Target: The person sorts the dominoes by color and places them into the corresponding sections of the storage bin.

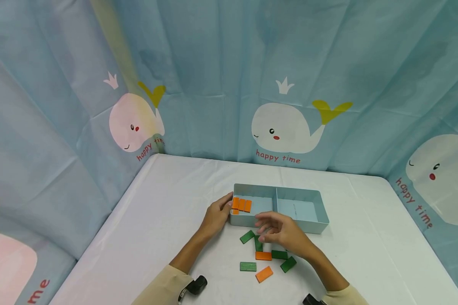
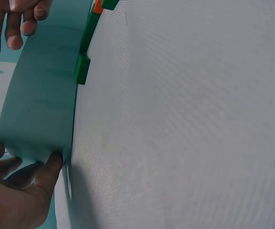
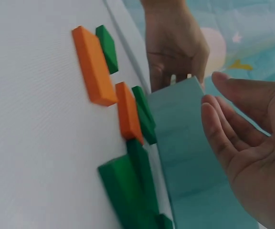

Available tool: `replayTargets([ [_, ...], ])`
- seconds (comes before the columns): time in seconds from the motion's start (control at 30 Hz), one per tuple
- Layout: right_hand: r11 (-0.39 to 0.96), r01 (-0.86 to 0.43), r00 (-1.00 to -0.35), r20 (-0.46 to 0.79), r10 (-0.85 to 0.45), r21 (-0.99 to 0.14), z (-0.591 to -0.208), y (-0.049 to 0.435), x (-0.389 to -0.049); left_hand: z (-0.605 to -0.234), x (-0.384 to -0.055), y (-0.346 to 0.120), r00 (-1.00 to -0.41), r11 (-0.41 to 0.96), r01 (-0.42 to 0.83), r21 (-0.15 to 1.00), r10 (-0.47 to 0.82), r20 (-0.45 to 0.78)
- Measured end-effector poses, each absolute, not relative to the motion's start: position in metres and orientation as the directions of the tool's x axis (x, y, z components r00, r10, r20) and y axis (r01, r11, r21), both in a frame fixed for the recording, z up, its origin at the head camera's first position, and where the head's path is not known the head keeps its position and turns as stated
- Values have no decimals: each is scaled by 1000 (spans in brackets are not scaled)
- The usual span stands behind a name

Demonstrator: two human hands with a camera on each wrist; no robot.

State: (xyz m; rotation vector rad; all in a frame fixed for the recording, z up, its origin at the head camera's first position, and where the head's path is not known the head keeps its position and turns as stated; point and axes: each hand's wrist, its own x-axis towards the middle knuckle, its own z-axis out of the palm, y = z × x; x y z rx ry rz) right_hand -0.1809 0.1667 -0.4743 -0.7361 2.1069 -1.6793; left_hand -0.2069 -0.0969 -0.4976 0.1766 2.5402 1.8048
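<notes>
A pale blue box [image 1: 307, 226] with two compartments stands on the table. Several orange blocks [image 1: 242, 205] lie side by side at the left end of its left compartment. My left hand [image 1: 215, 216] holds the box's left end, fingertips against the end wall [image 2: 37, 138]. Over the front rim hovers my right hand [image 1: 286, 233], fingers loosely bent and nothing between them and the thumb [image 3: 242, 90]. Below it, several green blocks [image 1: 248, 266] and two orange blocks [image 1: 264, 274] are scattered in front of the box. One green block [image 1: 258, 243] is partly hidden by the right hand.
A divider [image 1: 276, 199] splits the box, and no blocks show in its right compartment. The white table [image 1: 168, 190] ends at the back against a blue curtain [image 1: 213, 118] with whale prints. Black wrist straps [image 1: 197, 285] sit at the cuffs.
</notes>
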Motion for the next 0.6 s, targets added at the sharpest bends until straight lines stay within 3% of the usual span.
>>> replayTargets([
  [0.6,221,-185,-781,7,-625,-958,-493,185,-171,-500,-209,-97,-993,324,80,943,108,48],
])
